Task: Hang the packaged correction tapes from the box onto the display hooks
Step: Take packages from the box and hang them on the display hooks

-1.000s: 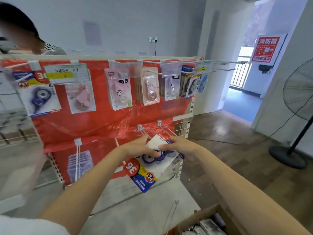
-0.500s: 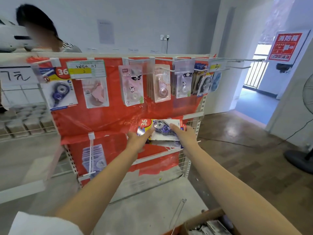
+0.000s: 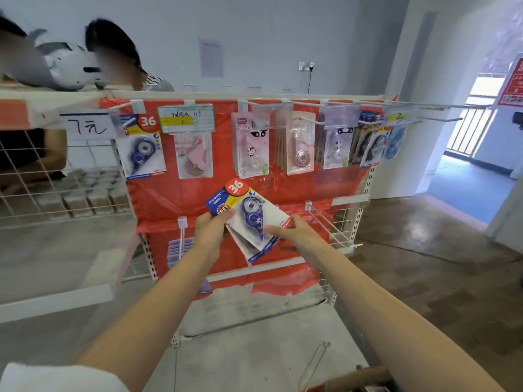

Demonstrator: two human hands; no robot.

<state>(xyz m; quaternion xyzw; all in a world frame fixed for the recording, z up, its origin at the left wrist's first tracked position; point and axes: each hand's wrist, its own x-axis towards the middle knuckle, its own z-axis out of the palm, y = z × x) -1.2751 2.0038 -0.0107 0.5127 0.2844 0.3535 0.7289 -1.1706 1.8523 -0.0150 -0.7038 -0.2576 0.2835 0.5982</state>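
Both my hands hold a small stack of packaged blue correction tapes (image 3: 249,216) in front of the red display rack (image 3: 198,193). My left hand (image 3: 210,229) pinches the top left corner of the stack. On the lower right edge, my right hand (image 3: 294,232) grips the packs. The stack is tilted, its top toward the upper left. An identical blue pack (image 3: 141,149) hangs on the top row's left hook. A bare double hook (image 3: 331,224) juts out of the lower row to the right of my hands. The cardboard box (image 3: 359,379) shows only its rim at the bottom edge.
Pink and clear correction tape packs (image 3: 297,142) hang along the top row. White packs (image 3: 181,250) hang on a lower left hook. A wire basket shelf (image 3: 56,188) stands at left with a person behind it. An open doorway (image 3: 467,165) is at right.
The packs went from upside down and low to upright and higher in front of the rack. The view shifted right to left, so the rack now sits more central.
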